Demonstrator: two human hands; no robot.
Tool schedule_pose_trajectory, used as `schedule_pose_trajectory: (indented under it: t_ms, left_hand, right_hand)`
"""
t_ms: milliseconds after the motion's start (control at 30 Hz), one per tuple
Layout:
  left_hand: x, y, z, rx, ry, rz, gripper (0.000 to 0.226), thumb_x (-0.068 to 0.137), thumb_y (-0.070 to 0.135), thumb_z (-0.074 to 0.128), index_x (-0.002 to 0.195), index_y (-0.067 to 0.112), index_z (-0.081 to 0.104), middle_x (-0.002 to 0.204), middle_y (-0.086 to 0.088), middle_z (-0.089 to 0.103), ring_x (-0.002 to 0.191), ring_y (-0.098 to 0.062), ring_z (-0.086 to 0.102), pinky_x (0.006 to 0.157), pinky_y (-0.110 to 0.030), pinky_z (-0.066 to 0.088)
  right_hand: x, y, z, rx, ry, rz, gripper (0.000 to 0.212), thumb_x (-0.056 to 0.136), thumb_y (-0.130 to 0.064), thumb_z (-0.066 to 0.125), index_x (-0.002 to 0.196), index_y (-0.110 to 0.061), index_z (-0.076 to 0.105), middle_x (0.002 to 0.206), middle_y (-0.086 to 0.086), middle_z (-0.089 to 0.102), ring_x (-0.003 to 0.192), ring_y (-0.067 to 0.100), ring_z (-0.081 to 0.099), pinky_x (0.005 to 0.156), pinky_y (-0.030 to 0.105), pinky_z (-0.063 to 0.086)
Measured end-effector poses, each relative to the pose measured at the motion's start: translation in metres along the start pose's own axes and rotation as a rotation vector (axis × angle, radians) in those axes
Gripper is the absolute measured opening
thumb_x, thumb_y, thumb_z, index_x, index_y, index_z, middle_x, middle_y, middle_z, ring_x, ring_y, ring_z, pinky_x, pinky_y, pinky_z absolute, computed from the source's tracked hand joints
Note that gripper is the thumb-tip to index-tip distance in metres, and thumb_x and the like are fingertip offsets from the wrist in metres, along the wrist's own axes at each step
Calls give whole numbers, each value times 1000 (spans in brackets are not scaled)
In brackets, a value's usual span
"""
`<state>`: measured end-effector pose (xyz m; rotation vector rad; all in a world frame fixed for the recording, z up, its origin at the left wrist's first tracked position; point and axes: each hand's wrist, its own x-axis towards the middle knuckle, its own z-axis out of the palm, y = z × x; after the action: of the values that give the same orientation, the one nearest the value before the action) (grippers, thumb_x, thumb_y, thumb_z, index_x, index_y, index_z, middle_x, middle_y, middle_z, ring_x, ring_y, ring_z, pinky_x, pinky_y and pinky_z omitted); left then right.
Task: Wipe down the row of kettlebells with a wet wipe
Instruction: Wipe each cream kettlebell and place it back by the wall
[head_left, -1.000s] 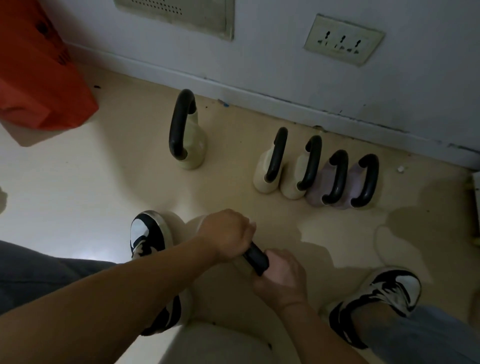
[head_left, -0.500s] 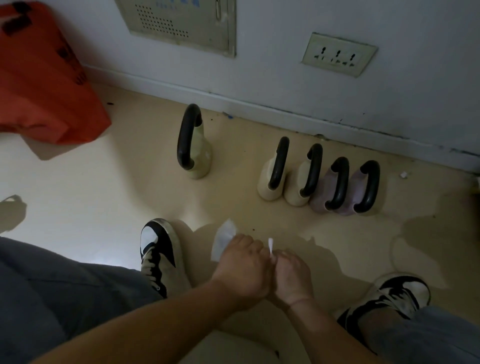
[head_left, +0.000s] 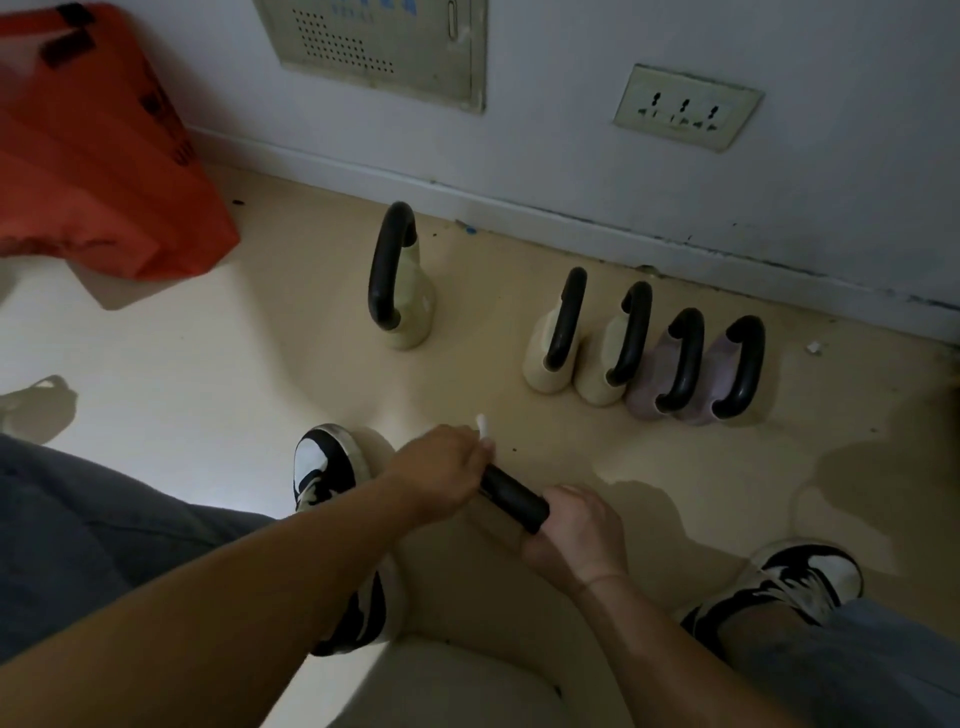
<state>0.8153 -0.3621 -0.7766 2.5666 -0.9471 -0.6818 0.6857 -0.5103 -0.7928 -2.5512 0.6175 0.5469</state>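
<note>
Fingers (head_left: 470, 457) of the left hand (head_left: 441, 470) are curled tight over the near-left end of a black handle (head_left: 514, 500), and a white tip of the wet wipe (head_left: 482, 425) pokes up past the knuckles; the rest of the wipe is hidden under that hand. Over on the other end, the right hand (head_left: 574, 532) wraps the same handle, fingers closed round it from below, thumb side up. Only the short bare stretch of handle between the two hands shows, and the kettlebell body beneath it cannot be made out. Either side, two black-and-white shoes on the floor (head_left: 208, 374): the left shoe (head_left: 324, 467) just beside the left wrist, the right shoe (head_left: 802, 574) farther out. Beyond the hands, near the wall, the others stand upright: a tall pale kettlebell (head_left: 413, 312) alone on the left, then a gap, then two cream kettlebells (head_left: 540, 364) and two lilac kettlebells (head_left: 719, 376) packed side by side, all with black handles. Far left, an orange bag (head_left: 104, 166) slumps against the wall. Up on the wall, a socket plate (head_left: 685, 109) and a vented panel (head_left: 384, 47).
</note>
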Motion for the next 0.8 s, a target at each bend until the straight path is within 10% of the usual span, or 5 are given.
schedule_pose_trajectory:
  t_ms: [167,267,400,567,800]
  left_hand:
    - [-40,72,26,8,5,116,37,99,31,37,94,13,69,88,-7,65,87,-27,58,102,-45,42]
    - [-21,29,14,116,-11,241,38,102,37,33,97,16,65,90,-4,64,85,-26,57,87,-39,46]
    - [-10,35,3,133,26,-35,37,102,37,30,101,17,61,99,-9,63,96,-31,58,91,-42,45]
    - [-33,60,20,32,36,239,32,100,33,41,84,17,64,79,-3,60,77,-24,54,87,-37,47]
    - [-23,76,27,333,86,-32,36,102,37,31,95,18,61,92,-5,62,90,-26,53,92,-41,40]
  right_hand:
    - [0,4,2,-36,48,19,24,95,-36,54,101,-19,70,112,5,70,111,27,62,87,32,46]
    - [0,0,2,-22,45,20,17,88,-35,59,92,-21,67,106,4,70,107,27,62,82,31,46]
    - [4,1,0,-5,6,32,10,86,-35,59,84,-25,59,106,3,69,106,27,61,80,32,45]
    - [0,7,7,104,70,60,25,94,-41,50,95,-22,66,109,4,68,108,27,60,80,34,42]
    - [-30,35,32,349,60,243,36,67,-61,66,88,-34,55,93,-15,54,90,15,57,68,32,45]
